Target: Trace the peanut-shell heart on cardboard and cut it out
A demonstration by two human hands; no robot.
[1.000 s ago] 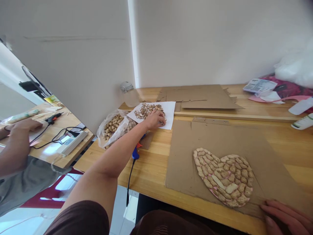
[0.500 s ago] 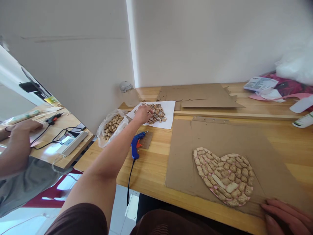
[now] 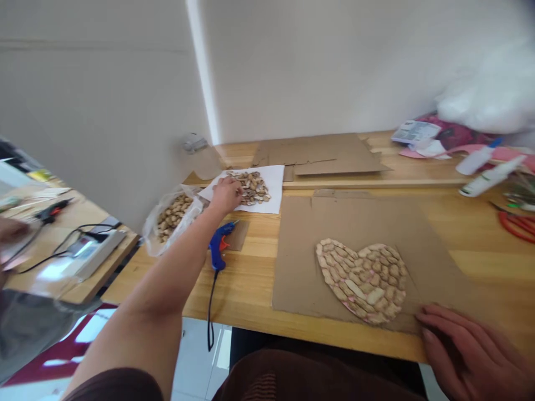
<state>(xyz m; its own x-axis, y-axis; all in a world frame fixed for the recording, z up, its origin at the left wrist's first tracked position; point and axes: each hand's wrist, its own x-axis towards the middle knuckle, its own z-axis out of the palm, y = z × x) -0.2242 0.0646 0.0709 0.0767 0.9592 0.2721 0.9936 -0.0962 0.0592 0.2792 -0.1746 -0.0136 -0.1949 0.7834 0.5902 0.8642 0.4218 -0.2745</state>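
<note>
Wooden table [image 3: 246,278] under cardboard [image 3: 376,220] and paper [image 3: 275,189]

We see that the desk [image 3: 246,278] is of pale wood, smooth, with a soft shine along its grain. The cardboard sheet [image 3: 295,273] looks matt and brown, while the heart [image 3: 361,281] of peanut shells on it has a rough, bumpy surface. We notice that the loose shells [image 3: 254,186] are dry and uneven, and that the white paper [image 3: 274,186] under them is smooth. The glue gun [image 3: 217,245] seems to be of smooth blue plastic. The bag [image 3: 149,229] is thin, translucent plastic, quite wrinkled. The wall [image 3: 317,61] appears matt, and the floor tiles [image 3: 194,348] look glossy to us.
</note>
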